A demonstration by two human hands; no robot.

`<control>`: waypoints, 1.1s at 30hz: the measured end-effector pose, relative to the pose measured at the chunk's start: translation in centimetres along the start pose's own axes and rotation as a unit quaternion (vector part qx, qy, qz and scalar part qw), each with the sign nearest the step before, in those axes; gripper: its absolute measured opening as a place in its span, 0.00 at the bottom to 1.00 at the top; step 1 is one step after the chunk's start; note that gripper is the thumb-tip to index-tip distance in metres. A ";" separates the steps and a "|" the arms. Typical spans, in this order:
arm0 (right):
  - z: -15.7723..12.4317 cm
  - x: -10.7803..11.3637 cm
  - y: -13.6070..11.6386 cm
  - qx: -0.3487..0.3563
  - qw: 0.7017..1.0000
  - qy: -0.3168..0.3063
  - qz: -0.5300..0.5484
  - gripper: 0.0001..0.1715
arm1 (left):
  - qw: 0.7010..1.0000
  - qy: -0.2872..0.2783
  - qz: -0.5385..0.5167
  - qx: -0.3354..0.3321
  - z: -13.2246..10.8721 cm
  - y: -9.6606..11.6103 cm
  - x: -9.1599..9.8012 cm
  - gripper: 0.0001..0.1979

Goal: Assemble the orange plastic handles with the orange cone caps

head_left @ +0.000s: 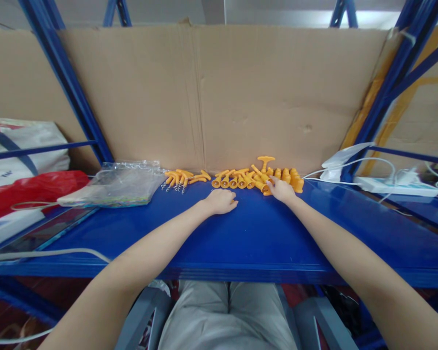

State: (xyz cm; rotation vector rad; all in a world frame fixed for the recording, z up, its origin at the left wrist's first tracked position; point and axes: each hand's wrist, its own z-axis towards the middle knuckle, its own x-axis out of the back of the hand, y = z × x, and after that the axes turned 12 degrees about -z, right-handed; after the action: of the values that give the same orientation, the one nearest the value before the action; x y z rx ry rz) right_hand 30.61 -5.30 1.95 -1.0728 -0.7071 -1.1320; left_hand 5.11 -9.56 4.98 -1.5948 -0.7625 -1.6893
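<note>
A row of orange corkscrews (233, 182) lies along the back of the blue shelf, their round bell-shaped ends facing me. My left hand (221, 201) rests on the shelf just in front of the row's left end, fingers curled in, with nothing showing in it. At the right end of the row, my right hand (282, 189) has its fingers closed on an orange corkscrew (260, 174); the fingers partly cover it. One T-handled corkscrew (265, 162) stands upright behind. Orange bell-shaped bodies (295, 180) stand beside my right hand. Loose orange handles with metal spirals (177, 179) lie farther left.
A stack of clear plastic bags (120, 184) lies left on the blue shelf (248, 233). Cardboard (259, 92) lines the back. A white power strip (397, 186) with cables is at the right. Red plastic (32, 189) and a white cable (58, 253) are at the left.
</note>
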 end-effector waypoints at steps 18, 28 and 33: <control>0.8 -0.5 -0.8 -0.085 0.993 0.026 0.078 0.26 | 0.999 0.029 -0.027 -0.008 0.2 -0.3 -0.5 0.15; -0.1 2.9 1.0 -0.076 0.982 0.135 -0.112 0.24 | 0.999 0.031 -0.021 -0.006 0.3 -0.4 -0.7 0.16; -0.8 3.1 2.0 -0.074 0.978 0.042 -0.192 0.27 | 0.997 0.054 -0.029 -0.046 0.2 -0.4 -0.5 0.19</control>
State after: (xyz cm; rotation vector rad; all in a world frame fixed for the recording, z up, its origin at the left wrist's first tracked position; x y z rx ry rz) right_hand 33.42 -7.06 3.80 -1.0300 -0.7927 -1.5739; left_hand 4.92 -9.19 4.54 -1.5430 -0.6910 -1.8599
